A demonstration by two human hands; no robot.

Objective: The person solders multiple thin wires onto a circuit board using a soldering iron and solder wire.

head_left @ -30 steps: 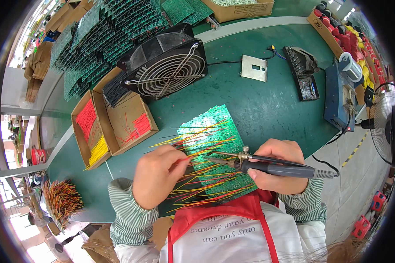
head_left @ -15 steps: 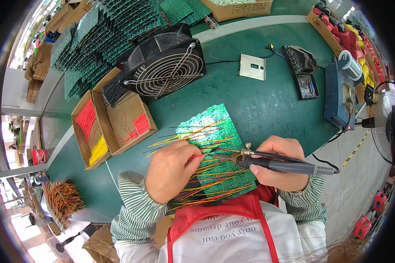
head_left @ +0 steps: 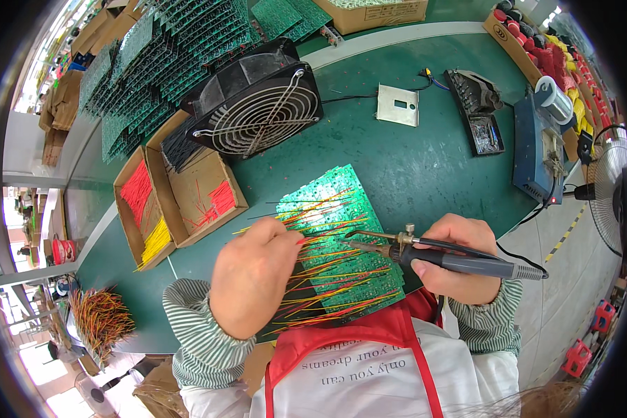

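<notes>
A green circuit board (head_left: 370, 216) lies in front of me, with rows of red, yellow and black wires (head_left: 359, 299) across it, their loose ends sticking out to the left. My left hand (head_left: 249, 279) is over those loose ends at the board's left edge, fingers pinched together; a bit of red wire (head_left: 301, 241) shows at the fingertips. In my right hand (head_left: 467, 232) is a grey soldering iron (head_left: 470, 264) with a thin feed tube (head_left: 373, 235) clamped along it. Its tip points left over the middle of the board, and I cannot tell if it touches.
Beyond the board stands a black fan (head_left: 258, 111) with a wire guard. Left of it are cardboard trays (head_left: 203, 233) of cut wires and stacked green boards (head_left: 188, 56). At right sit a blue soldering station (head_left: 533, 150), a solder spool (head_left: 556, 101) and a black holder (head_left: 474, 104).
My left hand has drawn back leftward from the iron's tip, the red wire end moving with it. The soldering iron and my right hand have shifted slightly right.
</notes>
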